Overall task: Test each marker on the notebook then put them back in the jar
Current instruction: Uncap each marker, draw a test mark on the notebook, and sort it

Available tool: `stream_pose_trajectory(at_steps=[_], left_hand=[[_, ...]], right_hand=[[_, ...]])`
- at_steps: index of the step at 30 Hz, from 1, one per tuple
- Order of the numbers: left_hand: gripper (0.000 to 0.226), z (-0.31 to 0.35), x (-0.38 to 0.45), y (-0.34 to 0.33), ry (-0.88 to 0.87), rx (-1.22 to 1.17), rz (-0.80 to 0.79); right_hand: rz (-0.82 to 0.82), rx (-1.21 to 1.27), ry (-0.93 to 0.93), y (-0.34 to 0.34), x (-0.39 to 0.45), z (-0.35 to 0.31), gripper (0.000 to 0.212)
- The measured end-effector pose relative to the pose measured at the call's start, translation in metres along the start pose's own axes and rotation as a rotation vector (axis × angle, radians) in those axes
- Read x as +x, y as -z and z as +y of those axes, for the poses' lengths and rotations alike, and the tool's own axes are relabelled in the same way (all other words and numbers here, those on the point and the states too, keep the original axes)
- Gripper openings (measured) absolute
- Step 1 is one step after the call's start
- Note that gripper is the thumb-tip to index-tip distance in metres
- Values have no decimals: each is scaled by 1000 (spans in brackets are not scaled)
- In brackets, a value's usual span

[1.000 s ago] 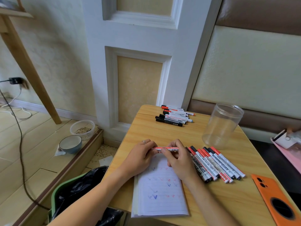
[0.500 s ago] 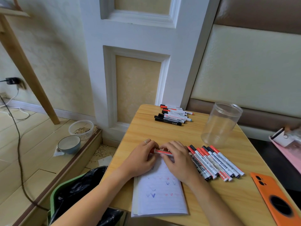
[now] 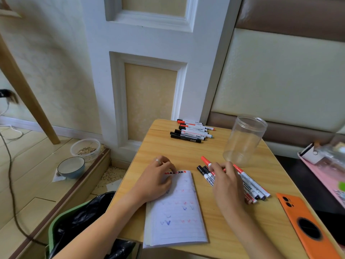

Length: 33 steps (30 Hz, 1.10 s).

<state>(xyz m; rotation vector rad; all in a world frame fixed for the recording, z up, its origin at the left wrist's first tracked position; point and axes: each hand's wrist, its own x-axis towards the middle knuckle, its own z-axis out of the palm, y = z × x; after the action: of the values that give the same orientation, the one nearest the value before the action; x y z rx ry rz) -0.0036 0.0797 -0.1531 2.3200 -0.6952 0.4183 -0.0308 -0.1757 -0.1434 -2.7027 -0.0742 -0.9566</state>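
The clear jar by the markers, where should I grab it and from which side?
Grip the jar round its side wall, about mid-height, coming from the front right with the right hand. It stands upright with its mouth open on the table, so a sideways wrap keeps the mouth free. The markers lie just in front of it, so come in above them.

Clear jar [image 3: 244, 141] upright, markers [image 3: 252, 187] beside open notebook [image 3: 177, 208].

desk [image 3: 186, 152] smooth wood-grain laminate, jar [image 3: 244, 140] clear glossy plastic, notebook [image 3: 179, 217] matt lined paper, markers [image 3: 252, 186] glossy plastic, phone case [image 3: 306, 223] matt orange
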Motion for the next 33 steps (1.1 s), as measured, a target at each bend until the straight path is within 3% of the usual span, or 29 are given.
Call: stream_pose_trajectory(at_steps=[3, 13, 27, 31, 33], left_hand=[[24, 0, 0, 0, 7, 2, 0], [21, 3, -1, 2, 28, -7, -19], [20, 6, -1, 5, 44, 5, -29], [20, 6, 0, 5, 38, 42, -27], [20, 6, 3, 5, 47, 43, -24]], right_hand=[[18, 8, -3, 0, -8, 6, 12], [76, -57, -31, -5, -16, 4, 27], [-1, -264, -45, -6, -19, -3, 45], [21, -138, 30, -3, -13, -13, 36], [-78, 50, 155, -4, -7, -21, 33]])
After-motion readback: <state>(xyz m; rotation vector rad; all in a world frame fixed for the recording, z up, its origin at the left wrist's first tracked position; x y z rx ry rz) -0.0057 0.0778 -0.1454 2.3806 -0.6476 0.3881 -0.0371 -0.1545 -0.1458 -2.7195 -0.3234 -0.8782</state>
